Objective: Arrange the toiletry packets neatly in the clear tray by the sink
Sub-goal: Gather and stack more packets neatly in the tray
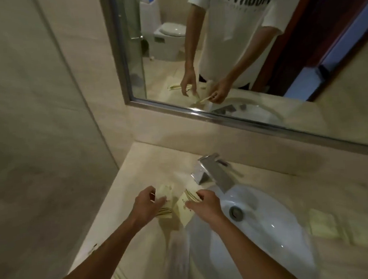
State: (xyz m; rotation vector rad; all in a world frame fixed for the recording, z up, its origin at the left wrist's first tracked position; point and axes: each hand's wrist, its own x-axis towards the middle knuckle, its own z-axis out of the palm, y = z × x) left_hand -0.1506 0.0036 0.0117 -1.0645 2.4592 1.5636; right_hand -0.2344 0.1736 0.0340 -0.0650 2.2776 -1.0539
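At the bottom of the frame I am seeing both forearms reaching up over the counter (136, 162) left of the white sink (261, 232). My left hand (147, 204) is curling its grip around a cream packet (165, 208) at frame centre. Just right of it, my right hand (205, 204) is pinching a second packet (184, 206) beside the basin rim. The clear tray is blurring too much for me to place. Beyond, the chrome faucet (211, 170) is standing under the mirror (237, 48).

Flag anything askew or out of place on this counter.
Some packets lie loose right of the sink, far from both hands. The packet in the right hand sits skewed over the sink's rim.
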